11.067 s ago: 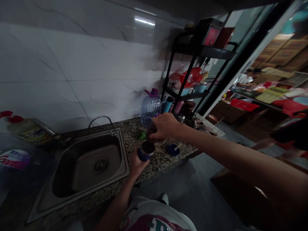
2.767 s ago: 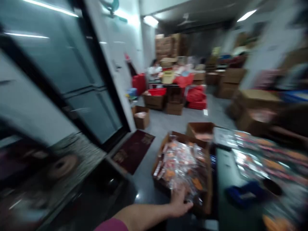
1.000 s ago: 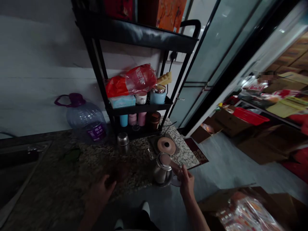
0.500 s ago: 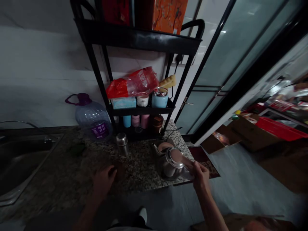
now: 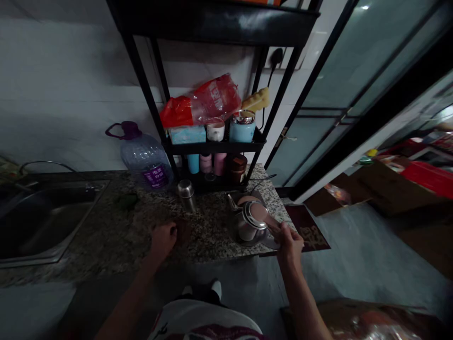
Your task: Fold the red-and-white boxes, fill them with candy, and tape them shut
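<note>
My right hand (image 5: 290,246) is closed around the handle of a steel kettle (image 5: 249,222), which stands at the counter's right end. It partly covers a round copper-coloured base (image 5: 246,200). My left hand (image 5: 163,240) rests on the granite counter (image 5: 106,231), its fingers curled against a dark round object (image 5: 182,231). That object is too dim to identify. A small steel cup (image 5: 186,195) stands just beyond my left hand.
A black shelf rack (image 5: 212,28) holding mugs, a red plastic bag and tissues stands on the counter beside a large plastic water bottle (image 5: 145,160). A steel sink (image 5: 46,222) lies to the left. A glass door (image 5: 318,94), a doormat (image 5: 307,230) and a cardboard box (image 5: 368,321) lie to the right.
My right hand has moved from the packets in the box to the kettle, shifting it back over the copper base. My view has swung from the room to the counter, and my left hand has moved onto the counter.
</note>
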Demonstrator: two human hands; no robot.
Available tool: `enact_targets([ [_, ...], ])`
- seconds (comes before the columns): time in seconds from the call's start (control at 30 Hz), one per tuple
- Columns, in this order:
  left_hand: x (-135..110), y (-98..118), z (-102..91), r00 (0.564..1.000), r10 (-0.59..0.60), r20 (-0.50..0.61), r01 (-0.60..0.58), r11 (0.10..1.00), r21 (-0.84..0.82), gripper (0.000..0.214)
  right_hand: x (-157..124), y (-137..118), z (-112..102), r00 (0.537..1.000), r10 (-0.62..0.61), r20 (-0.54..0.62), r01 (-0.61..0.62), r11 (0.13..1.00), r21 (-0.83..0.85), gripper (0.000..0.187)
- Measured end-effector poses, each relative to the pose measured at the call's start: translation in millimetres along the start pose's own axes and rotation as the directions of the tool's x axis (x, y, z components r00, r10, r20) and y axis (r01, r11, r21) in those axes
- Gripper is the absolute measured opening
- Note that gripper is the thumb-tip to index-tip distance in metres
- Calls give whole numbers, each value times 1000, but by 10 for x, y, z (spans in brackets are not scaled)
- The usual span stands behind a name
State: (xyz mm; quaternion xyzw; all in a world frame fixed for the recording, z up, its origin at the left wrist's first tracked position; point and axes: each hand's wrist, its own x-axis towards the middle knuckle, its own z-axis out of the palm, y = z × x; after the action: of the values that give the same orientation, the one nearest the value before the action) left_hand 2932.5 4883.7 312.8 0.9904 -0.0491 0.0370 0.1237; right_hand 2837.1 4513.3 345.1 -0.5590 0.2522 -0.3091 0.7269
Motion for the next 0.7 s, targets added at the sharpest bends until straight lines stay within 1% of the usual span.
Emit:
enact_targets([
  [0.1, 28, 10, -25, 999, 43, 9, -43, 999, 6, 26, -172, 89, 170, 1000, 24, 3, -24, 999, 48, 41],
  [0.23, 71, 19, -1, 995, 94, 30, -94, 996, -11, 22, -373, 195, 369, 999, 40, -11, -40, 997, 59, 41],
  [0.33, 77, 0, 13, 993, 115, 24, -114, 993, -35, 23, -494, 253, 481, 997, 69, -29, -65, 990, 125, 42],
  [0.4, 58, -52, 8, 992, 124, 11, -123, 991, -53, 27, -539, 274, 523, 997, 67, -31, -62, 989, 135, 42],
  [0.47, 21, -156, 5, 992, 125, -5, -125, 990, -69, 32, -539, 268, 535, 998, 42, -43, -38, 994, 105, 42],
  [0.57, -53, -403, 44, 993, 105, -49, -110, 989, -98, 38, -441, 187, 511, 999, -22, -49, 24, 999, 47, 42],
  [0.7, -171, -736, 167, 993, 60, -106, -73, 990, -124, 40, -174, -46, 448, 997, -79, 21, 80, 996, -39, 44],
])
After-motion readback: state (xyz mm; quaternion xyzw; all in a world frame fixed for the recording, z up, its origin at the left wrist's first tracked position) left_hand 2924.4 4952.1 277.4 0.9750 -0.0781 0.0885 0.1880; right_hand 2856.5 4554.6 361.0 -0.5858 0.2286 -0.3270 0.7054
